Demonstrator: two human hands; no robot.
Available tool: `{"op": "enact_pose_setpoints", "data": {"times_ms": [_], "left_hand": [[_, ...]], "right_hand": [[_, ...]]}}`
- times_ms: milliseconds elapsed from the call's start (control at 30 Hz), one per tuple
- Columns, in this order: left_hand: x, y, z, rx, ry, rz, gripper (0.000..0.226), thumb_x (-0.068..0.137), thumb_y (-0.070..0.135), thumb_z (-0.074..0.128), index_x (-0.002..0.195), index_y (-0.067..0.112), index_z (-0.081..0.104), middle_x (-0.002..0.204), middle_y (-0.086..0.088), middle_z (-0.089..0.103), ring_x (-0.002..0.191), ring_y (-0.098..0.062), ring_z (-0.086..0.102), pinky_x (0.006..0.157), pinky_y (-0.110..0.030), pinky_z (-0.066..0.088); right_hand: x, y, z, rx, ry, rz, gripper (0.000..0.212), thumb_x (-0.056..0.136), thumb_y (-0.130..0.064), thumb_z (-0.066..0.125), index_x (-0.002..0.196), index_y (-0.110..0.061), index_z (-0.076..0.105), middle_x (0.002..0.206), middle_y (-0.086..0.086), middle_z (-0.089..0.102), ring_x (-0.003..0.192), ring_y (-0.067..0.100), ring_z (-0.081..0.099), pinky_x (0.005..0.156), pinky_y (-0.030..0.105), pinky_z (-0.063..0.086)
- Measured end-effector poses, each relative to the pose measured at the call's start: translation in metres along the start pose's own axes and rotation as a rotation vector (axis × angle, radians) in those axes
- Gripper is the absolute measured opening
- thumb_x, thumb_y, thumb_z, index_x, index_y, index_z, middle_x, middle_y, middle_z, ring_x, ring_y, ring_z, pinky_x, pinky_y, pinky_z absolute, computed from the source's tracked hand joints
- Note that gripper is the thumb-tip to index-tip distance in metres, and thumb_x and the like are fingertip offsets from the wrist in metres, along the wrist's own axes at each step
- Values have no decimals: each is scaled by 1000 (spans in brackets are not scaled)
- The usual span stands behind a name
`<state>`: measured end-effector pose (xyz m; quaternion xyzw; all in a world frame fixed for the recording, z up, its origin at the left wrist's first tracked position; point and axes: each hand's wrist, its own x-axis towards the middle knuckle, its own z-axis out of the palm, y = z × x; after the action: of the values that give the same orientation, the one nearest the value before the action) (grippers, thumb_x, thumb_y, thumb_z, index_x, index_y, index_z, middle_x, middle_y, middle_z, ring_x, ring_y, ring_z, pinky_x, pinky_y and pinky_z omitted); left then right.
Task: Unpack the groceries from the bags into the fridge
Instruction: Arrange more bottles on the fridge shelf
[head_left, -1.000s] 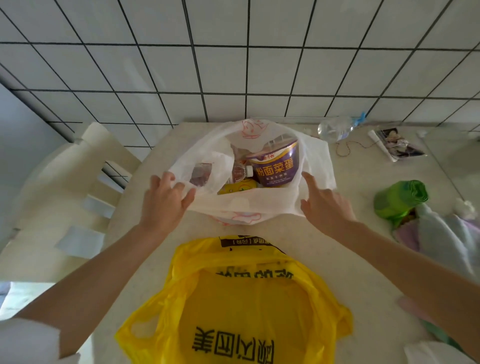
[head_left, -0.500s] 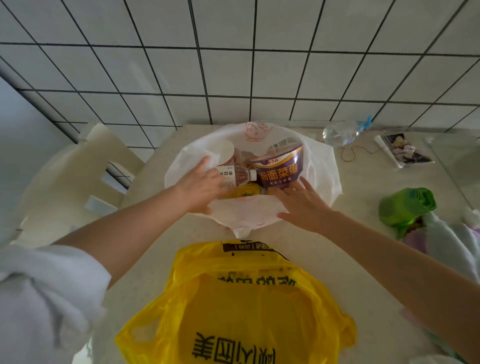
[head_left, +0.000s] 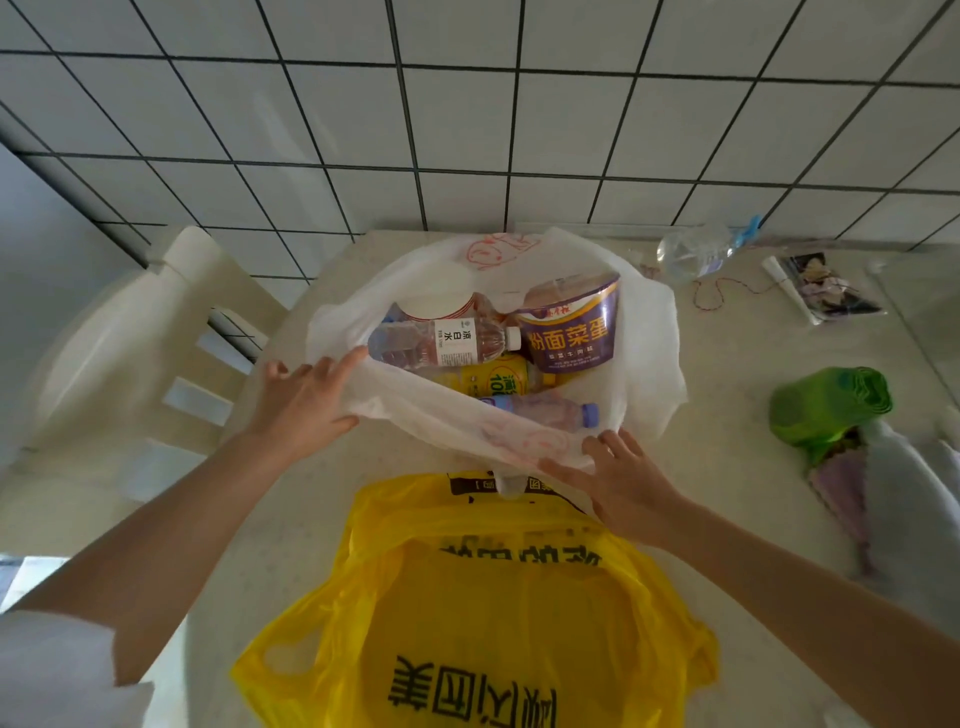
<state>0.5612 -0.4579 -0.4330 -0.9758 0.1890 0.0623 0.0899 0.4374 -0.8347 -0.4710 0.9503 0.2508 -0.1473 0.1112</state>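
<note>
White wall tiles with dark grout rise behind a pale speckled table, and a cream chair stands at its left edge. On the table sits a white bag, its mouth spread wide. The left hand holds the near-left rim, fingers curled over the plastic with the thumb beneath. The right hand lies on the near-right rim with its fingers fairly straight and spread, pressing the plastic down; whether the thumb pinches it I cannot tell. Inside the bag lie a clear water bottle on its side, a purple noodle bowl tilted against it, a yellow bottle under them and a small bottle with a purple cap nearest the rim. A yellow bag with black lettering lies flat just in front, closer to the person. To the right sit a green roll of bags, an empty clear bottle and a small packet.
</note>
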Motion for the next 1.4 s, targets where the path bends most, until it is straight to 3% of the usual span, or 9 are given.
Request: {"op": "enact_pose_setpoints", "data": {"times_ms": [100, 267, 467, 633, 733, 833, 1000, 1167, 1400], "left_hand": [[3, 14, 3, -68, 28, -6, 79, 77, 45, 74, 136, 12, 35, 120, -9, 61, 89, -29, 69, 93, -56, 40], [2, 23, 6, -53, 58, 2, 62, 70, 29, 83, 116, 10, 46, 101, -10, 65, 82, -29, 69, 87, -55, 49], [8, 36, -17, -66, -60, -125, 49, 81, 37, 70, 119, 16, 49, 108, -7, 66, 106, -31, 59, 98, -54, 41], [29, 57, -76, 75, -406, -180, 64, 78, 59, 58, 132, 25, 48, 146, -12, 23, 139, -36, 13, 112, -63, 7], [44, 73, -90, 104, -220, -7, 51, 88, 53, 52, 128, 21, 54, 138, -9, 39, 133, -30, 29, 112, -62, 10], [63, 89, -84, 10, 3, 200, 42, 92, 31, 52, 128, 11, 53, 127, -8, 50, 118, -26, 46, 100, -47, 40], [88, 100, -54, -76, -51, 221, 59, 86, 22, 62, 139, 13, 38, 133, -11, 49, 116, -31, 51, 87, -46, 48], [100, 102, -40, -18, -22, 172, 71, 79, 25, 72, 140, 13, 37, 131, -11, 45, 111, -34, 51, 81, -46, 48], [100, 106, -36, -15, 11, 137, 56, 79, 19, 72, 128, 10, 47, 124, -11, 50, 104, -36, 54, 77, -45, 48]], "right_hand": [[6, -5, 6, 70, -37, 17, 89, 54, -31, 82, 136, -32, 49, 109, 16, 61, 98, 35, 60, 82, 43, 54], [15, -6, 3, 208, -128, 55, 70, 85, -16, 56, 148, -26, 29, 148, 13, 34, 135, 32, 35, 109, 38, 34], [24, 6, -6, 693, 90, 322, 20, 98, -16, 44, 101, -2, 58, 97, 17, 66, 83, 34, 65, 68, 32, 46], [33, 26, -20, 636, 293, 453, 14, 96, -18, 51, 98, -6, 57, 93, 13, 67, 74, 34, 63, 65, 41, 52], [41, 29, -22, 358, 261, 453, 17, 89, -23, 62, 102, -12, 63, 94, 5, 65, 84, 32, 61, 71, 38, 46], [48, 28, -20, 218, 215, 435, 26, 78, -31, 75, 97, -15, 69, 90, 3, 67, 87, 29, 58, 71, 36, 47], [49, 33, -8, 139, 52, 390, 44, 90, -45, 54, 127, -21, 52, 125, 0, 52, 119, 26, 39, 95, 36, 33], [53, 33, -14, 195, 27, 421, 42, 89, -41, 57, 124, -17, 54, 125, 5, 45, 117, 27, 36, 95, 36, 33], [48, 52, -54, 650, 100, 398, 44, 77, -46, 72, 112, -24, 58, 117, 1, 51, 110, 22, 36, 94, 36, 35]]}}
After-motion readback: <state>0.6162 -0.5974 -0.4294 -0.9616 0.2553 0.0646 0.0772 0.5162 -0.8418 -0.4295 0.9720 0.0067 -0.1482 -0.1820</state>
